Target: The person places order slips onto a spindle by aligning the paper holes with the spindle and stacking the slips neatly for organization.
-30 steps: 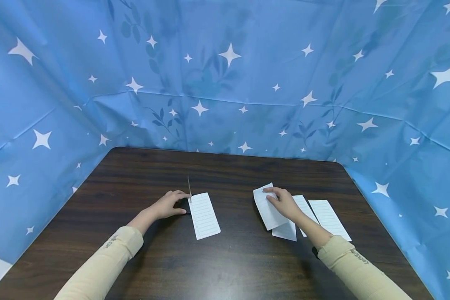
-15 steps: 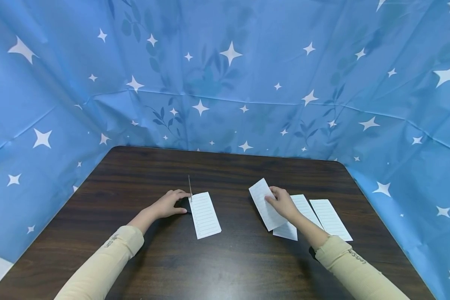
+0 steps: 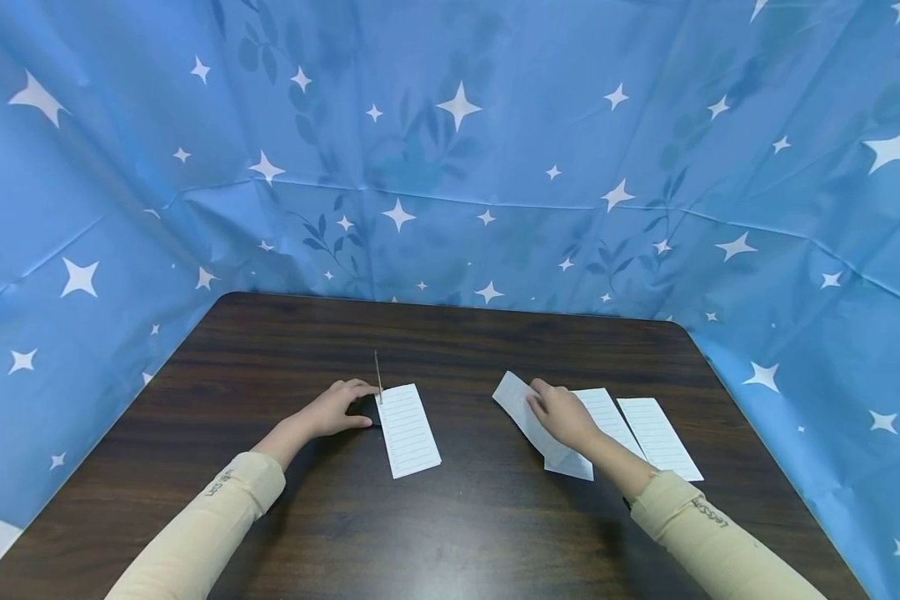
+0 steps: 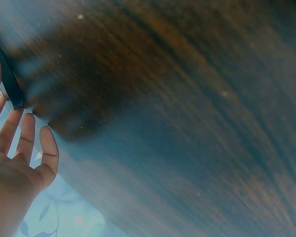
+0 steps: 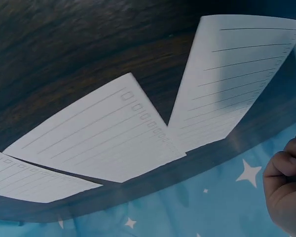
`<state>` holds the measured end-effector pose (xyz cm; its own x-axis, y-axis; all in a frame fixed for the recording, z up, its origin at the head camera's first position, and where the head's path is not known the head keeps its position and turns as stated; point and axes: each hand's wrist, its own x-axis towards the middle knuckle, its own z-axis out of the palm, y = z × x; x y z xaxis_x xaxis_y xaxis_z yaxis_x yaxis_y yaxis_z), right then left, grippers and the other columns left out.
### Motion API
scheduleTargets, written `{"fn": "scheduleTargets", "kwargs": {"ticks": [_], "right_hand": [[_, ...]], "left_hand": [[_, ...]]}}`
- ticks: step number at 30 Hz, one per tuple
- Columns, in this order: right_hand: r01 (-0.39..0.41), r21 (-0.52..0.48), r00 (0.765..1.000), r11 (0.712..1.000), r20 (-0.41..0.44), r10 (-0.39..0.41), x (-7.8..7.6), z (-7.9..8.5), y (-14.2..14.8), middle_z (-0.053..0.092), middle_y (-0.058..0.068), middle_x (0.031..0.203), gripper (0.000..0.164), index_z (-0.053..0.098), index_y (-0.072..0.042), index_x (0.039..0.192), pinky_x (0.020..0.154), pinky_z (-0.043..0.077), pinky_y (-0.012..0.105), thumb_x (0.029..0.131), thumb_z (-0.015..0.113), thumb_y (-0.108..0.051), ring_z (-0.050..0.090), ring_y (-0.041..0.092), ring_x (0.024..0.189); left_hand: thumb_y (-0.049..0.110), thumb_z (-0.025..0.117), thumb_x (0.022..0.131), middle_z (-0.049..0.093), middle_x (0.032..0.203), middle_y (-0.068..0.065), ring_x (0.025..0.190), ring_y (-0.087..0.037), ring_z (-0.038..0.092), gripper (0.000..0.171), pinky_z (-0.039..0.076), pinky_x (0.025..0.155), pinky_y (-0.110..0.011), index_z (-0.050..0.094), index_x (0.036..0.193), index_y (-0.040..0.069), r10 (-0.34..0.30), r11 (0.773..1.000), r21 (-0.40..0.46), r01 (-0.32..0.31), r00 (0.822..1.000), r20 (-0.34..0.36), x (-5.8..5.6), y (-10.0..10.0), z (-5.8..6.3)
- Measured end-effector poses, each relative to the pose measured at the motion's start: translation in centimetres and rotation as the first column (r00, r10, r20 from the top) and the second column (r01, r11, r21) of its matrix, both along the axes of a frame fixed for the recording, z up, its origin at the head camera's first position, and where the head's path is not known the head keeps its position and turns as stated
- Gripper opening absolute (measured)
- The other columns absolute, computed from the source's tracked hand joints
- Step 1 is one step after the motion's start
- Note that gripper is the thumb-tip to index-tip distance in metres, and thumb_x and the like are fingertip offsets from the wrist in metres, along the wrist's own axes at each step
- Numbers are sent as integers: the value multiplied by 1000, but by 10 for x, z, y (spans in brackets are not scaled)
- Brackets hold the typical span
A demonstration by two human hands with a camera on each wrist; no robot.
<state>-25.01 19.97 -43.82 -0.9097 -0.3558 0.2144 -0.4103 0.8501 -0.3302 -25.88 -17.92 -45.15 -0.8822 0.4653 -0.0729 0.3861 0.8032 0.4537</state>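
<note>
In the head view my left hand [image 3: 336,409] grips the dark base of a paper spike [image 3: 378,375], whose thin rod stands upright. Lined paper slips [image 3: 408,433] lie at the rod, one corner against it. In the left wrist view the dark base [image 4: 9,79] is between thumb and fingertips. My right hand [image 3: 566,414] pinches a slip of paper [image 3: 523,408], raised and tilted, over other slips. Only the curled fingers of the right hand [image 5: 286,185] show at the right edge of the right wrist view, and the held slip is mostly out of that frame.
Three lined slips lie on the dark wooden table [image 3: 457,533] at the right: one at the far right [image 3: 660,437], one beside it [image 3: 607,417], and one partly under the held slip [image 3: 572,465]. A blue starry curtain [image 3: 450,167] hangs behind the table.
My right hand has firmed its pinch on the slip and shifted a little left. The slip's upper end rose, then swung left and lower. My left hand and the spike have stayed put.
</note>
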Motion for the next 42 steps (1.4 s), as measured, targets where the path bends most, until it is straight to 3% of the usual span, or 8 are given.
{"fn": "scheduleTargets", "kwargs": {"ticks": [3,7,14,20,31,37,42], "right_hand": [[-1,-44,1000,999,10,2,0,2,-3,48,-1,54,16,60,4,102,45,35,22,93,56,-9,39,6,47],[31,-179,997,983,78,-18,-1,7,-10,40,-2,52,13,61,3,96,44,31,21,93,55,-9,31,7,46],[123,-375,974,919,223,-40,-4,16,-32,32,-5,50,14,59,2,88,45,23,21,94,55,-11,25,9,46],[209,-485,946,849,322,-49,-4,20,-52,34,-4,51,16,60,5,88,49,27,23,92,56,-10,30,10,50],[302,-543,905,783,423,-56,-7,27,-79,41,-2,53,18,61,5,92,52,34,23,93,55,-12,41,12,55],[325,-589,907,740,416,-67,-6,30,-91,54,1,59,20,61,6,92,53,40,22,94,54,-13,50,11,56],[321,-609,902,725,429,-39,-4,34,-102,62,8,68,21,61,6,96,53,43,22,94,53,-13,54,10,57]], "left_hand": [[20,67,87,47,135,-22,121,-40,44,53,41,98,-54,50,134,3,-1,1000,-2,1,1000,-3,0,0,0],[20,67,87,47,135,-23,121,-41,44,53,41,98,-53,50,134,3,-7,1000,5,7,1000,-6,0,1,2],[20,67,87,46,135,-24,121,-41,43,53,41,97,-54,50,134,2,-7,1000,8,6,1000,8,2,1,4],[20,68,87,47,135,-23,122,-41,44,52,42,97,-53,50,133,3,-10,1000,3,10,1000,11,0,0,2],[20,68,87,47,135,-23,123,-41,44,53,42,98,-53,50,133,2,-12,1000,-5,12,1000,8,-2,0,3],[19,68,87,45,133,-24,114,-38,52,52,46,93,-50,51,133,3,-17,999,31,17,1000,3,0,-1,4],[19,67,88,44,132,-23,108,-35,57,51,48,91,-49,50,133,5,-14,1000,27,14,1000,1,2,-3,6]]}}
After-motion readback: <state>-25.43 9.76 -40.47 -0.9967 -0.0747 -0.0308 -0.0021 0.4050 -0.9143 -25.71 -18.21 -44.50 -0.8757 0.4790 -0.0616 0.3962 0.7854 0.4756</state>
